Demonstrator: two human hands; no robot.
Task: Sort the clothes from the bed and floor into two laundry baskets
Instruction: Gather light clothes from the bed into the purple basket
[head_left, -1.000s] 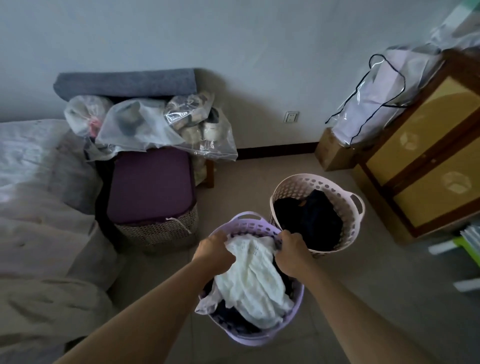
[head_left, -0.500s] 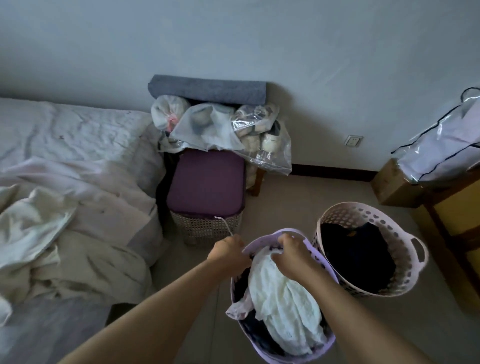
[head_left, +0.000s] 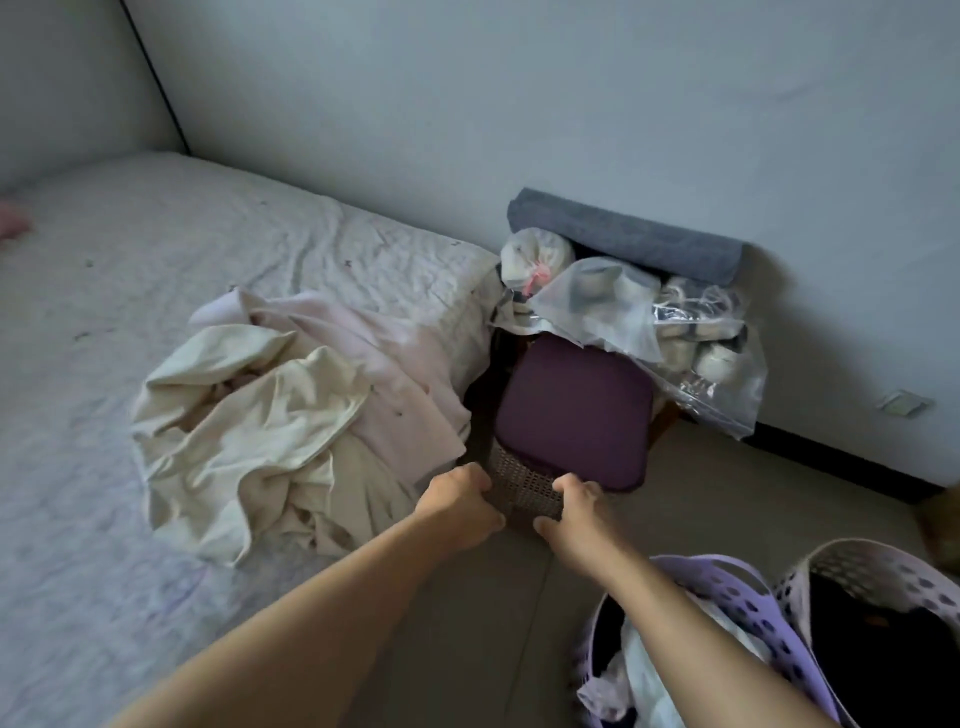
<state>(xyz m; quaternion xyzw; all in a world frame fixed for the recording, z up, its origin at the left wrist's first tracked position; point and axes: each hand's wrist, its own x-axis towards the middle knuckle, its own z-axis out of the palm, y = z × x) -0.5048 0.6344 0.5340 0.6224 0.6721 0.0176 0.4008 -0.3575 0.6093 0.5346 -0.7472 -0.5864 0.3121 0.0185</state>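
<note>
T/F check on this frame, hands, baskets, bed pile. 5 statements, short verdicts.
1. Both hands hold a garment. False: the left hand and right hand are empty, fingers loosely curled, in front of the purple-cushioned woven stool.
2. A heap of cream and pale pink clothes lies on the bed. True.
3. The lilac perforated plastic basket holds a white garment. True.
4. The pale pink perforated plastic basket holds light clothes. False: its contents are dark.
5. A rolled grey mat lies against the wall behind the stool. True.
</note>
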